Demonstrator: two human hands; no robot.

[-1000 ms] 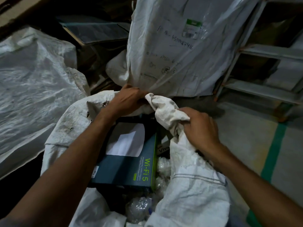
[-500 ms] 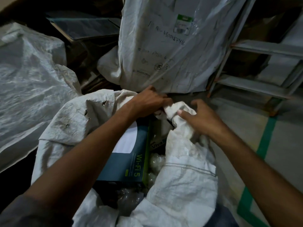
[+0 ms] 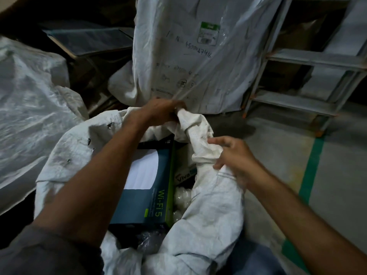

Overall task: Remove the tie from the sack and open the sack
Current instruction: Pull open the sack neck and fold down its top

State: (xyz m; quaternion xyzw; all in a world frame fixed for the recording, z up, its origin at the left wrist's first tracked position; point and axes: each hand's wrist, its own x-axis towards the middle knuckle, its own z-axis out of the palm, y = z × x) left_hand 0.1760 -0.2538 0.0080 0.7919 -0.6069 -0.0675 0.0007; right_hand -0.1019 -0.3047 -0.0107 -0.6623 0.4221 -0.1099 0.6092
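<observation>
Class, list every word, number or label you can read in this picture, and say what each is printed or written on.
"Wi-Fi 5": on the side of the dark teal cardboard box inside the open white woven sack.
"Viva": on the white carton beside that box; rest hidden.
"4500027416", uncertain: handwritten on the tall upright white sack.
Green-and-white sticker and other handwriting there: too blurred to read.

Sack (image 3: 75,147): white woven cloth, mouth open, rim crumpled.
Left hand (image 3: 158,113): grips the far rim, fingers curled into the cloth.
Right hand (image 3: 234,157): holds the twisted fold of the right rim.
Inside: teal box (image 3: 143,195) marked "Wi-Fi 5", clear plastic wrap (image 3: 181,197) beside it.
Behind: taller white bag (image 3: 198,56), metal rack (image 3: 297,76).
</observation>
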